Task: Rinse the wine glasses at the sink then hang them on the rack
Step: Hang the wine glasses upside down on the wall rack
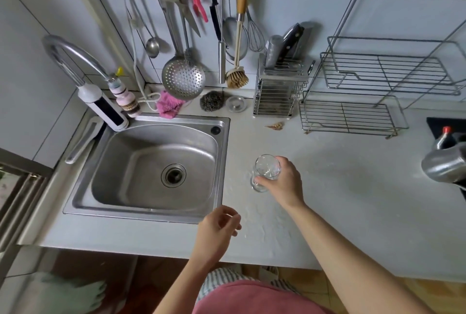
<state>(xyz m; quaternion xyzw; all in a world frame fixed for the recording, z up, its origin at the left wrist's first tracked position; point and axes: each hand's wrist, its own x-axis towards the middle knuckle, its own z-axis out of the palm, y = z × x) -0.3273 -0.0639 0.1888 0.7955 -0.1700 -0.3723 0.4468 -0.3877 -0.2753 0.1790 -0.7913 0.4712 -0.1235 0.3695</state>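
**Glass in hand beside the sink, rinse not yet begun**

Head view. The right hand (282, 182) is clamped round the bowl of a wine glass (266, 172), which stands or hovers just above the bench (340, 213), right of the sink (151, 165); contact with the surface cannot be told. The left hand (219, 225) is empty, fingers loosely curled and apart, at the sink's near right corner.

Judgement: the step is to carry the glass leftward under the faucet (73, 61), behind the sink's left corner. Best to grip lower, nearer the stem, and let the free hand work the tap; the bowl looks thin and slippery when wet.

Surface: pale bench, water spots glinting right of the sink. Basin dry-looking, drain open.

Room: utensils hang on the tiled wall behind the sink; a wire rack (378, 76) stands well right of it, empty.
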